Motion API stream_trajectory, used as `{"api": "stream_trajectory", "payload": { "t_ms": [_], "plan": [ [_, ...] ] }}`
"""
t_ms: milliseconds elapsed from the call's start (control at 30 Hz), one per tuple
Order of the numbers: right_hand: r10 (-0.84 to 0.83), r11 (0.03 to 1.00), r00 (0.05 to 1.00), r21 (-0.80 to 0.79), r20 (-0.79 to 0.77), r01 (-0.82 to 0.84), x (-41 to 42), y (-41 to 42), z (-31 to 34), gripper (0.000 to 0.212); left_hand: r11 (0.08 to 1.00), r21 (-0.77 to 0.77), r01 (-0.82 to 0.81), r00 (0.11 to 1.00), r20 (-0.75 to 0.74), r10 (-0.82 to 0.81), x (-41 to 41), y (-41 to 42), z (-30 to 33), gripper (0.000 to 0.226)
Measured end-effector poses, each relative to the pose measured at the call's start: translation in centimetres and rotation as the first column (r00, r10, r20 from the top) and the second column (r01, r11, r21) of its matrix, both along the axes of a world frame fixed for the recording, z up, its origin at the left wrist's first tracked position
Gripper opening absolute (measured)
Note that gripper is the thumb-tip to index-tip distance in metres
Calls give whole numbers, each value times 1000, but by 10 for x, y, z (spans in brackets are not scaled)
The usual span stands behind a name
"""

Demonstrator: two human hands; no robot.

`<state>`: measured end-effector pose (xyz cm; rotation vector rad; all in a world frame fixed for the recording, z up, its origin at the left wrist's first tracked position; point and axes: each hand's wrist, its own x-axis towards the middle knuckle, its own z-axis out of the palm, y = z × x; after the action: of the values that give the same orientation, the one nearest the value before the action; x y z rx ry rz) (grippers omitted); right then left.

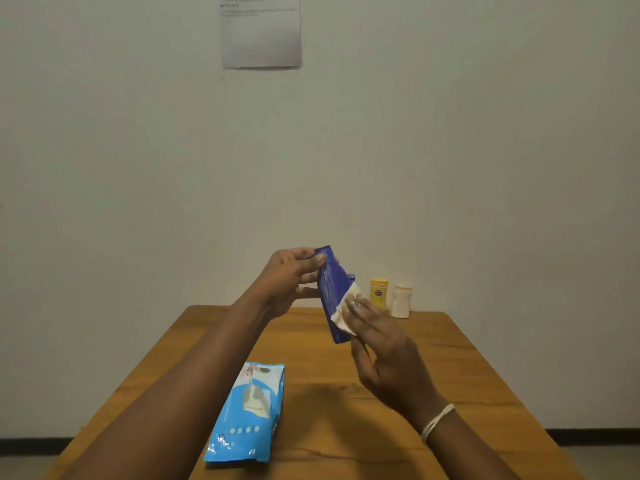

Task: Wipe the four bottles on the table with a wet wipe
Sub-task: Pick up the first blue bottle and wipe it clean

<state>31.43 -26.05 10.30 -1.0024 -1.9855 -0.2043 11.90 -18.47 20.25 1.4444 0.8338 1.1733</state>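
Note:
My left hand (291, 278) grips the upper end of a dark blue bottle (330, 289), held tilted above the wooden table (450, 358). My right hand (384, 351) presses a white wet wipe (346, 311) against the bottle's lower half. A yellow bottle (379, 292) and a white bottle (401, 301) stand upright at the table's far edge, to the right of the blue one. A small blue cap (352, 276) shows just behind the held bottle; what it belongs to is hidden.
A light blue pack of wet wipes (246, 414) lies flat on the near left part of the table, its flap lifted. A sheet of paper (261, 32) hangs on the pale wall behind. The floor shows at both lower corners.

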Motion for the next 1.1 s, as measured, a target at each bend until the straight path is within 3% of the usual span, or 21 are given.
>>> {"api": "stream_trajectory", "payload": {
  "t_ms": [167, 267, 433, 600, 667, 767, 900, 1100],
  "plan": [
    [-85, 996, 996, -12, 18, 85, -16, 14, 31, 63, 995, -9, 104, 986, -131, -104, 18, 2, 7, 24],
    [-93, 995, 995, -40, 20, 94, -19, 16, 42, 66, 996, -4, 92, 992, -91, -92, 18, 3, 14, 21],
    [-55, 994, 998, -96, -1, 54, -6, -4, 1, 63, 999, 17, -48, 999, 14, 48, 7, 13, 6, 32],
    [-73, 995, 997, -60, -1, 73, -12, 6, 8, 64, 1000, 17, -12, 998, -59, 13, 14, 11, 1, 28],
    [-136, 990, 990, -31, 30, 137, -20, 16, 31, 68, 999, 26, 19, 994, -108, -16, 23, 7, 4, 22],
    [-172, 984, 979, -31, 109, 176, -24, 20, 48, 70, 999, -24, -48, 999, -10, 48, 25, 7, 15, 23],
    [-179, 984, 949, 41, 260, 174, -26, -2, 13, 62, 987, -106, -122, 989, 73, 130, 14, 11, 18, 32],
    [-170, 977, 983, 137, 64, 160, -19, 8, 3, 39, 994, -109, -7, 998, -63, 0, 6, 9, 7, 27]
  ]
}}
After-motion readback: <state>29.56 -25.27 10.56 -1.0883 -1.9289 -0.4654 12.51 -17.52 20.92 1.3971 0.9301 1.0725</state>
